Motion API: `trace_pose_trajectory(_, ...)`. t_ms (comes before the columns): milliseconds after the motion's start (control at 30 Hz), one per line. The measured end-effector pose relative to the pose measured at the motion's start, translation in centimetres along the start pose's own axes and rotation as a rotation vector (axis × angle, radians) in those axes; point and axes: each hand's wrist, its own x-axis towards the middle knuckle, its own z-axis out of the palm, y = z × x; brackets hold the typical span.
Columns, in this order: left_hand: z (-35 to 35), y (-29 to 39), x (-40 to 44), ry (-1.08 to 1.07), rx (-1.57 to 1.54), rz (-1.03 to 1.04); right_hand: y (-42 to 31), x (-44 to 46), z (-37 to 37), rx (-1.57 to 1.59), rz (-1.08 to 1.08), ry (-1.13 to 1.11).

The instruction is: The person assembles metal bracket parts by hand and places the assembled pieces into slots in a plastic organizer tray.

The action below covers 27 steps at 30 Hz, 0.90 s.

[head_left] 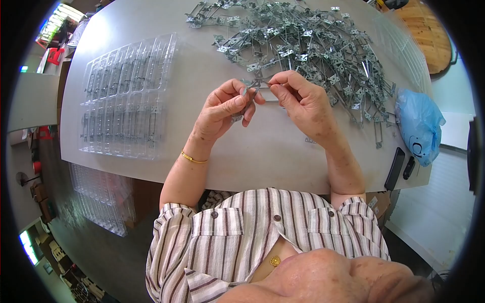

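Observation:
Near the middle of the table, my left hand has its fingers closed round small metal parts. My right hand pinches the same cluster from the right, thumb against forefinger. Both hands meet just below a large tangled heap of metal parts, thin rods with small pierced plates. How many pieces lie between my fingers cannot be made out. One small loose metal part rests on the table below my right hand.
On the left of the table lies a clear plastic tray with metal parts in its slots. A blue plastic bag and two dark objects are at the right edge. More clear trays stand below the table's left side.

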Motion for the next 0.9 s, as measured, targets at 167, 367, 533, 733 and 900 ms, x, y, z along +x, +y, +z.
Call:
trace_pose_trajectory(167, -0.1, -0.2, 0.0, 0.005, 0.049, 0.004, -0.2, 0.1, 0.1, -0.053, -0.003, 0.020)
trace_pose_trajectory(367, -0.3, -0.1, 0.0, 0.011, 0.123, -0.014, -0.3, 0.0, 0.0, -0.071, 0.040, -0.021)
trace_pose_trajectory(533, 0.2, 0.2, -0.3, 0.008, 0.196, -0.107, -0.7, 0.1, -0.4, 0.274, 0.241, -0.164)
trace_pose_trajectory(733, 0.4, 0.5, -0.3, 0.022, 0.243, -0.113, 0.1, 1.0, -1.4, 0.492, 0.364, -0.323)
trace_pose_trajectory(900, 0.7, 0.7, -0.6, 0.012, 0.323, -0.206, 0.0, 0.7, -1.1, 0.374, 0.375, -0.303)
